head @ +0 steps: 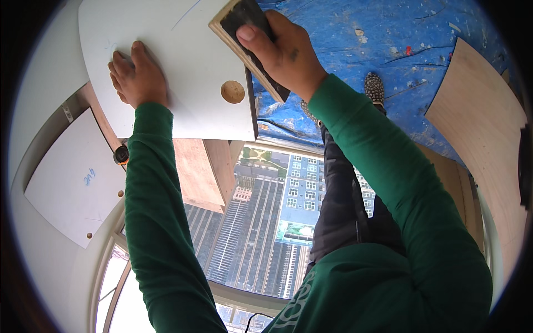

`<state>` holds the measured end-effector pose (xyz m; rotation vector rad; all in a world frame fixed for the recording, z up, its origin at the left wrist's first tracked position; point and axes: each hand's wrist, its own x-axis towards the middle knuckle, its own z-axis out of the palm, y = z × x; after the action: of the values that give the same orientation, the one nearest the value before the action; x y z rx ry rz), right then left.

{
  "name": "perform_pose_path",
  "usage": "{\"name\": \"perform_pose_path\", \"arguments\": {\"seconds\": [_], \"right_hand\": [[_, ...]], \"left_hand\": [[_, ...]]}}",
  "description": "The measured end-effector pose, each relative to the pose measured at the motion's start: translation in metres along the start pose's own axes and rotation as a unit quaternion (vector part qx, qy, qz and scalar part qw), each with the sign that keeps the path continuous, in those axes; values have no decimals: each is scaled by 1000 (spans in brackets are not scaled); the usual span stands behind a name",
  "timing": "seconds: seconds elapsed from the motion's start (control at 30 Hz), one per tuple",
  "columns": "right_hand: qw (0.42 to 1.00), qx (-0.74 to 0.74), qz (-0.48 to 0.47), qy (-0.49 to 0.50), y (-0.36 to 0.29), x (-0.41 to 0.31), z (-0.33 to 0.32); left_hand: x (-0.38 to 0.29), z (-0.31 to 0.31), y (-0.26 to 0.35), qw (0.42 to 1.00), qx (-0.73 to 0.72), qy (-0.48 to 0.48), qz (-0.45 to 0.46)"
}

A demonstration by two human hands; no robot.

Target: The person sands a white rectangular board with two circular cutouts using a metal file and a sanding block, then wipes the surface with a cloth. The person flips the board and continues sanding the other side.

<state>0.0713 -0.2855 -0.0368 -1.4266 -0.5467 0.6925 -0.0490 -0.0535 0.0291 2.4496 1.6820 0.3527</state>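
Observation:
My left hand (139,79) rests palm down on a white laminated panel (195,112), its fingers slightly spread and gripping nothing. A round, shallow hole (232,91) like a hinge cup bore sits near the panel's dark right edge (252,110). In my right hand (291,54) is a plywood block (245,25) with a dark face, which looks like a sanding block. My thumb presses on that dark face; the other fingers are hidden behind it. The block is tilted along the panel's right edge, and whether it touches cannot be told.
Left lies a second white panel (70,179) with blue handwriting, beside a black and orange round object (121,155). A plywood box (191,170) stands below the worked panel, by a window (254,216). Stained blue sheeting (399,33) covers the floor. Rightward leans a thin plywood sheet (479,112).

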Motion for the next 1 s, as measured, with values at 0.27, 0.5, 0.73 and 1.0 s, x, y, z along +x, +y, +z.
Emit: {"name": "perform_pose_path", "arguments": {"seconds": [0.27, 0.5, 0.73, 1.0], "right_hand": [[991, -24, 84, -98, -17, -82, 9], [997, -13, -53, 57, -18, 44, -3], [960, -152, 161, -170, -43, -75, 8], [993, -86, 76, -12, -55, 81, -24]], "left_hand": [[-2, -2, 6, 1000, -7, -5, -10], [-3, -2, 4, 1000, 0, -2, 2], [-2, -3, 5, 1000, 8, -3, 0], [-1, -3, 6, 1000, 15, -7, 0]]}}
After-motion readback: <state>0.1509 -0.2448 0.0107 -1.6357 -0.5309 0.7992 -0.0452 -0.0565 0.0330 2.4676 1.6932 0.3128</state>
